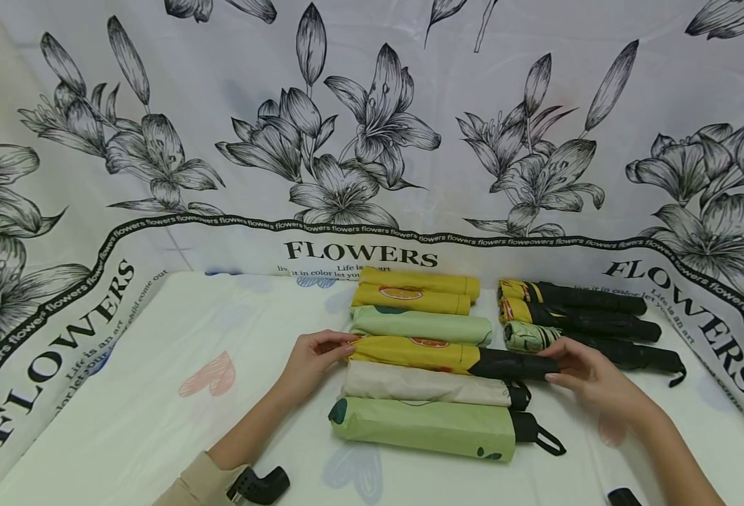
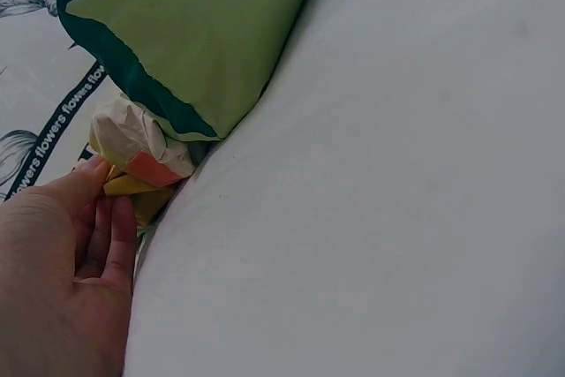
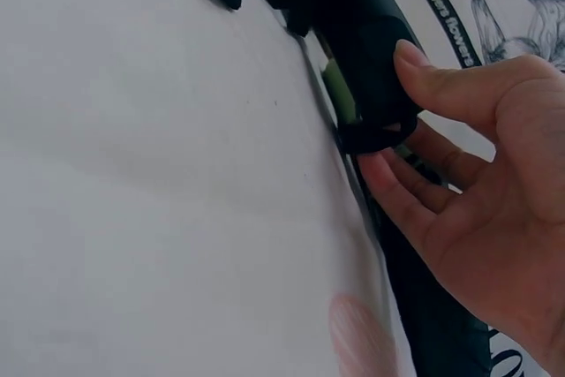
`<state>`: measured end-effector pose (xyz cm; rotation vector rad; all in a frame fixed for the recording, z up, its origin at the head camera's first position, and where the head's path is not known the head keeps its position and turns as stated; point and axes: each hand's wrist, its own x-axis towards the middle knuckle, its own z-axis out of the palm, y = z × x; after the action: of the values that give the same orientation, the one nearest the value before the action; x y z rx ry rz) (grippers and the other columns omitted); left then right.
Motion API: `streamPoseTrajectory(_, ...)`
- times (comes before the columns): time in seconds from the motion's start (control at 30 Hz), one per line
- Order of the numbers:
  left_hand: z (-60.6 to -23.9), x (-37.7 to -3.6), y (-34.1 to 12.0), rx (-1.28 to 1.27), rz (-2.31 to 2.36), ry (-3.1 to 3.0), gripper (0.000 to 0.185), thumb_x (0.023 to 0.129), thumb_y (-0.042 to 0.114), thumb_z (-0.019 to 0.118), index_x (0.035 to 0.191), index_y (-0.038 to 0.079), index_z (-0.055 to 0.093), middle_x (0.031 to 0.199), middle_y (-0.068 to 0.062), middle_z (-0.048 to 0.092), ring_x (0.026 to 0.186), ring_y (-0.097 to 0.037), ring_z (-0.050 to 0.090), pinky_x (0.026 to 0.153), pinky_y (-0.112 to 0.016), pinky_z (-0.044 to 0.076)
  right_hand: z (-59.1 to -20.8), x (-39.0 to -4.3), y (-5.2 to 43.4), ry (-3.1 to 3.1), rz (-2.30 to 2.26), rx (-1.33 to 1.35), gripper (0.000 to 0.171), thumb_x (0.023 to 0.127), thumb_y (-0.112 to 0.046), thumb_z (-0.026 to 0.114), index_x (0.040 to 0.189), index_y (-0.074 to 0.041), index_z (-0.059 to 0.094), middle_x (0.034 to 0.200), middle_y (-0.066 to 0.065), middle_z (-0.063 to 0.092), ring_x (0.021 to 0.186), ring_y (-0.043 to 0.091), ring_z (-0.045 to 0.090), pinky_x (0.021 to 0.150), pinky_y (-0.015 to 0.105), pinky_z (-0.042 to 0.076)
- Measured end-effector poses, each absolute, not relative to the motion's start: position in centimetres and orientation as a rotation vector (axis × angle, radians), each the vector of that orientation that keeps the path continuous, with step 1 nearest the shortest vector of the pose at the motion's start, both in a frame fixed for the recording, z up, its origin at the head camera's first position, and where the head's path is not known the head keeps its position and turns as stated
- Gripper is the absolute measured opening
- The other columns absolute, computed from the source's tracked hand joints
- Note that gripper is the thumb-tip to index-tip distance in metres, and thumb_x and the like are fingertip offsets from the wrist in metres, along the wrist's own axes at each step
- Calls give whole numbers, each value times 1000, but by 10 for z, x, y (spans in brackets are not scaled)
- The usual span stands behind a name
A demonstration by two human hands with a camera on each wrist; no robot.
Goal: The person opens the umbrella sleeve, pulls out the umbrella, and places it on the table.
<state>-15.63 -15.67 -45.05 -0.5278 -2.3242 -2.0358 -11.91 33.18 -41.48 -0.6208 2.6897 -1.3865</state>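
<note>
Closest to us lies a plump light-green folded umbrella (image 1: pixel 422 429) in a fabric cover, black handle and strap loop pointing right, flat on the white sheet (image 1: pixel 125 429) printed with hearts! Over on the left, a pale red heart (image 1: pixel 209 374) shows on the cloth, and in comes a beige sleeve (image 1: pixel 204 481) with a black curved device (image 1: pixel 263 485) at the wrist. Beyond it, the left hand (image 1: pixel 311 365) nearly closes, thumb and fingertips pinching the left end of a slim yellow-and-black umbrella (image 1: pixel 422 353) with an orange-slice print. There it is, mid-row, yellow cloth to the left, bare black to the right! Just in front sits a cream fabric-covered umbrella (image 1: pixel 425 385) with a black end; just behind, a pale-green fabric roll (image 1: pixel 422 327), then two yellow fabric rolls (image 1: pixel 412 301) at the back. Now to the right hand (image 1: pixel 599 383): thumb on top, fingers beneath, parted only by the black end they hold. How firmly, I can't tell. Just behind that hand, three dark umbrellas lie side by side: two yellow-and-black ones (image 1: pixel 599 322), and nearest, a black one with a green striped end (image 1: pixel 631 355).
</note>
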Motion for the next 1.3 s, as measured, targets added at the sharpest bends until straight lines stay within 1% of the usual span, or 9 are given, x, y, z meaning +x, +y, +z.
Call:
streamPoseTrajectory(0.1, -450, -156, -157, -528, -2040, -2324, 21, 96, 1, 75, 116, -6, 77, 105, -23, 76, 82, -5, 67, 71, -18, 56, -412, -118, 336, 2668, -1378, -520, 31, 97, -4, 74, 126, -2, 64, 120, -7, 62, 99, 7, 66, 81, 20, 56)
streamPoseTrajectory(0.2, -450, -156, -157, -522, -2048, -2323, 21, 96, 0, 74, 116, -7, 77, 106, -24, 76, 83, -5, 67, 71, -18, 55, -412, -118, 340, 2647, -1386, -504, 31, 97, -2, 74, 126, -1, 64, 119, -7, 62, 98, 5, 66, 79, 21, 56)
streamPoseTrajectory(0.33, -449, -156, -157, -519, -2056, -2326, 22, 97, 0, 74, 117, -7, 77, 109, -25, 76, 85, -5, 68, 73, -18, 56, -413, -120, 346, 2646, -1413, -626, 29, 95, 5, 73, 122, 2, 63, 114, -9, 64, 92, 9, 67, 76, 21, 56)
streamPoseTrajectory(0.5, -448, -156, -156, -530, -2068, -2331, 22, 97, 2, 74, 117, -7, 77, 114, -25, 75, 90, -5, 70, 75, -18, 56, -415, -121, 353, 2652, -1431, -728, 28, 93, 8, 73, 120, 4, 64, 117, -17, 66, 92, 10, 68, 77, 19, 56)
streamPoseTrajectory(0.6, -448, -155, -156, -534, -2074, -2327, 22, 97, 1, 73, 117, -7, 76, 113, -26, 75, 90, -5, 70, 75, -18, 56, -415, -121, 358, 2668, -1427, -751, 29, 92, 10, 73, 119, 4, 65, 118, -18, 67, 93, 9, 68, 78, 18, 56)
streamPoseTrajectory(0.83, -448, -154, -156, -535, -2073, -2324, 22, 97, 1, 73, 117, -7, 76, 110, -25, 75, 88, -5, 69, 74, -18, 56, -415, -120, 375, 2707, -1410, -729, 30, 91, 15, 70, 119, 4, 65, 115, -17, 65, 90, 6, 68, 74, 17, 55)
streamPoseTrajectory(0.93, -448, -154, -157, -531, -2069, -2329, 21, 97, 1, 73, 117, -7, 77, 111, -25, 75, 88, -5, 69, 74, -18, 56, -414, -119, 381, 2717, -1395, -713, 30, 92, 15, 70, 119, 3, 65, 116, -19, 64, 90, 6, 68, 74, 17, 54)
streamPoseTrajectory(1.17, -447, -154, -156, -526, -2070, -2336, 22, 98, 1, 73, 117, -7, 76, 114, -25, 75, 90, -5, 70, 75, -18, 56, -412, -115, 391, 2742, -1336, -602, 28, 94, 6, 74, 120, 0, 67, 118, -24, 63, 93, 7, 68, 78, 15, 53)
streamPoseTrajectory(1.3, -447, -154, -156, -508, -2058, -2350, 22, 98, 2, 74, 117, -5, 77, 111, -24, 76, 90, -6, 69, 75, -18, 56, -414, -114, 399, 2720, -1360, -632, 29, 94, 10, 70, 122, 1, 66, 121, -25, 64, 95, 4, 68, 79, 14, 53)
